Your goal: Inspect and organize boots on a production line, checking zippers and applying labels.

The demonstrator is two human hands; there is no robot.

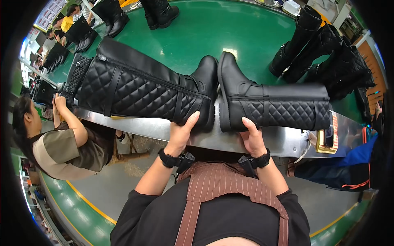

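Two tall black quilted boots lie on their sides on the green conveyor belt [205, 33], soles facing each other at the middle. My left hand [182, 133] grips the left boot [139, 88] at its ankle and heel; its shaft points left. My right hand [251, 137] holds the right boot [279, 106] at its ankle; its shaft points right. Both wrists carry black straps.
More black boots stand at the far side of the belt [316, 45] and at the upper left [113, 16]. A seated person [61, 143] works at the left along the metal belt edge [156, 129]. Another person's blue sleeve [353, 160] shows at the right.
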